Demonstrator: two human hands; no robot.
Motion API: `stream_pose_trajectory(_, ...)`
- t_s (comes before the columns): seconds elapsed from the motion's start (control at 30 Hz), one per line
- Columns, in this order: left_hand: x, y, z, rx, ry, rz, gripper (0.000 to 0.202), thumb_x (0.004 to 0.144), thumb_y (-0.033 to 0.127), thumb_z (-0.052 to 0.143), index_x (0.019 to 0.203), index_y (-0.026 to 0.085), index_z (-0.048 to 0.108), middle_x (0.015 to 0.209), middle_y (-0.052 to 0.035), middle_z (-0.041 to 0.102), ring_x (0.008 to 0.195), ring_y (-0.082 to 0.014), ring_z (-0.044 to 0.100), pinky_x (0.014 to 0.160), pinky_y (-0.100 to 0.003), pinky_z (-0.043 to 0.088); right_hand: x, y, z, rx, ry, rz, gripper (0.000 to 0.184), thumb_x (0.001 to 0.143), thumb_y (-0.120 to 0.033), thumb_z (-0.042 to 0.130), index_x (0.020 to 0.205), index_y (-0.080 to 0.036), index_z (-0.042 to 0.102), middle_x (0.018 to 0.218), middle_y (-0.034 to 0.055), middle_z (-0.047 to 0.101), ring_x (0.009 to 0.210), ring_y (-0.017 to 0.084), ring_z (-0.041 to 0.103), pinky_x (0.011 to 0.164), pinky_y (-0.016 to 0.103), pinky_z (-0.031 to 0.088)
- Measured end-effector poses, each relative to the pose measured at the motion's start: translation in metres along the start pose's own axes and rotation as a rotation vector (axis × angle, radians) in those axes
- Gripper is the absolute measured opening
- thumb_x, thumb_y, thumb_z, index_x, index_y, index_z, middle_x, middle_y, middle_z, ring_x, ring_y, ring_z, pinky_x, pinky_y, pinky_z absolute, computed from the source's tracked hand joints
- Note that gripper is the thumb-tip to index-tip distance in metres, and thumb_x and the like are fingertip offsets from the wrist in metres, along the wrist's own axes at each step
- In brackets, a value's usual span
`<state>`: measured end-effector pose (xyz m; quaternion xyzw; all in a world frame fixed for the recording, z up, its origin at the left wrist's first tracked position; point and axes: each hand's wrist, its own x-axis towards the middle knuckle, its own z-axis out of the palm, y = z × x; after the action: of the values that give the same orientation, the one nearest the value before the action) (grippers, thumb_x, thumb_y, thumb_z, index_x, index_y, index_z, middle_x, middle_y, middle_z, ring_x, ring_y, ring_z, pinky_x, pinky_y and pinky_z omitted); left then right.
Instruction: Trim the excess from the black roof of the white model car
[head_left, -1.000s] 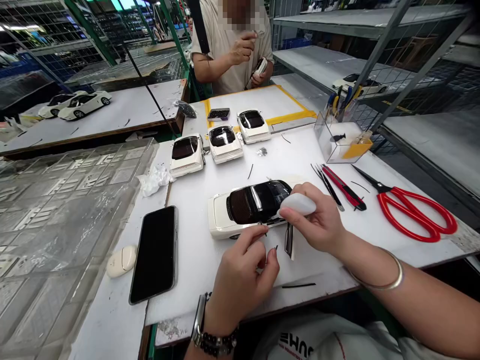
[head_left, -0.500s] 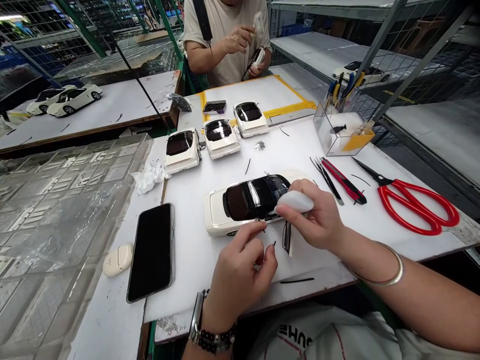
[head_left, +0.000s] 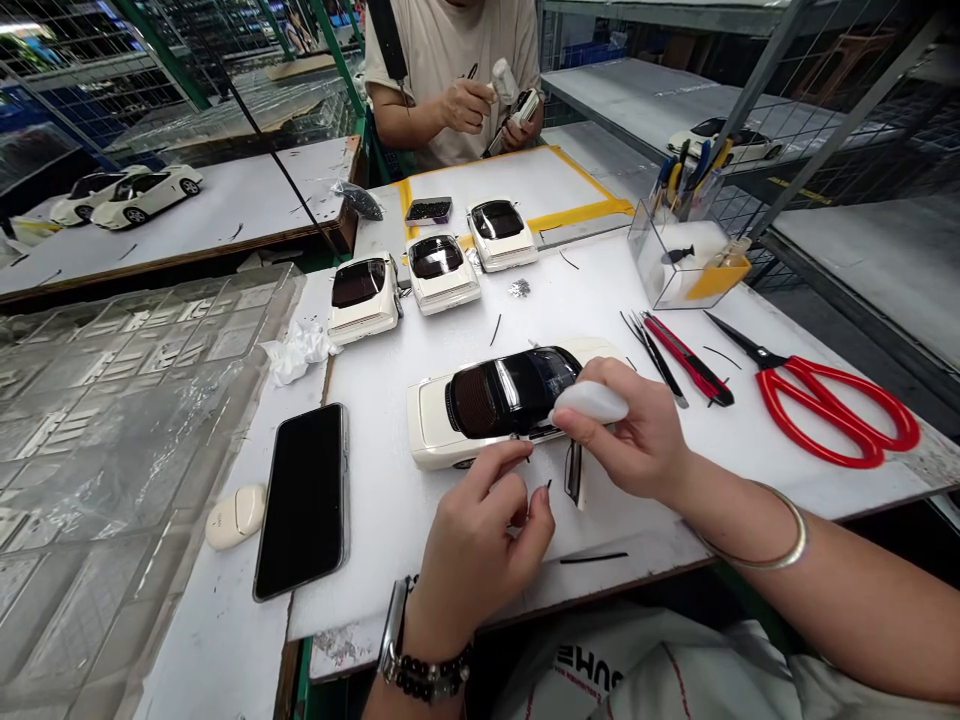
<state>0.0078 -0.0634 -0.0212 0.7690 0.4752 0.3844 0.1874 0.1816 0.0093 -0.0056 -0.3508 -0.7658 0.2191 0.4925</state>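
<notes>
A cream model car (head_left: 435, 425) with a dark roof and windows lies in front of me, its near-side door (head_left: 574, 475) swung out. My right hand (head_left: 637, 435) is closed around a small white squeeze bottle (head_left: 592, 402), its tip directed left at the car's door opening. The tip's contact with the car cannot be made out. My left hand (head_left: 487, 540) is at the car's near side, index fingertip by the door opening, thumb apart from it. Tiny dark bits show by both fingertips. A thin black strip (head_left: 594, 558) lies near the table's front edge.
Three more model cars (head_left: 442, 275) stand behind. To the right are tweezers (head_left: 660, 360), a red cutter (head_left: 688, 360), red-handled scissors (head_left: 817, 400) and a clear tool holder (head_left: 686, 265). A phone (head_left: 301, 500) and earbud case (head_left: 235, 517) lie left. A co-worker (head_left: 457, 90) sits opposite.
My hands, the bottle and the car hold nearly the same positions. Across the table, the co-worker's hands and the white item in them have shifted slightly.
</notes>
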Motion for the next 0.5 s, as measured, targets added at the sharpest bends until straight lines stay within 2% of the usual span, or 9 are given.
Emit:
stream_pose_trajectory(0.13,0.0,0.0,0.0,0.003,0.011,0.005,0.027,0.085,0.01,0.054,0.065,0.018,0.038,0.109,-0.0093,0.062,0.093,-0.0153,0.066,0.087,-0.031,0.057,-0.001,0.0,0.002,-0.004,0.014,0.004,0.021,0.086,-0.027,0.059,0.073,-0.019,0.044,0.064,-0.0011,0.041,0.058,0.01,0.036,0.053,0.027,0.031)
stream_pose_trajectory(0.27,0.001,0.0,0.0,0.015,0.013,0.0,0.027,0.085,0.011,0.053,0.064,0.019,0.038,0.108,-0.0094,0.062,0.093,-0.0158,0.066,0.079,-0.028,0.058,-0.003,0.002,0.001,0.026,0.081,0.106,0.025,0.085,-0.03,0.062,0.073,-0.019,0.043,0.066,-0.0013,0.042,0.056,0.009,0.038,0.05,0.026,0.03)
stream_pose_trajectory(0.37,0.001,0.0,0.0,0.012,0.018,0.005,0.027,0.085,0.011,0.052,0.064,0.019,0.038,0.105,-0.0095,0.063,0.092,-0.0161,0.066,0.082,-0.03,0.058,0.004,0.004,-0.009,0.204,0.237,0.18,0.024,0.085,-0.035,0.064,0.077,-0.02,0.047,0.07,-0.0008,0.045,0.059,0.009,0.042,0.051,0.025,0.033)
stream_pose_trajectory(0.5,0.0,0.0,0.0,0.019,0.019,0.007,0.028,0.085,0.011,0.051,0.064,0.02,0.037,0.104,-0.0097,0.063,0.089,-0.017,0.068,0.085,-0.034,0.059,0.031,0.016,-0.034,0.391,0.463,0.222,0.03,0.081,-0.042,0.068,0.086,-0.022,0.046,0.076,-0.0005,0.047,0.063,0.01,0.049,0.056,0.026,0.041)
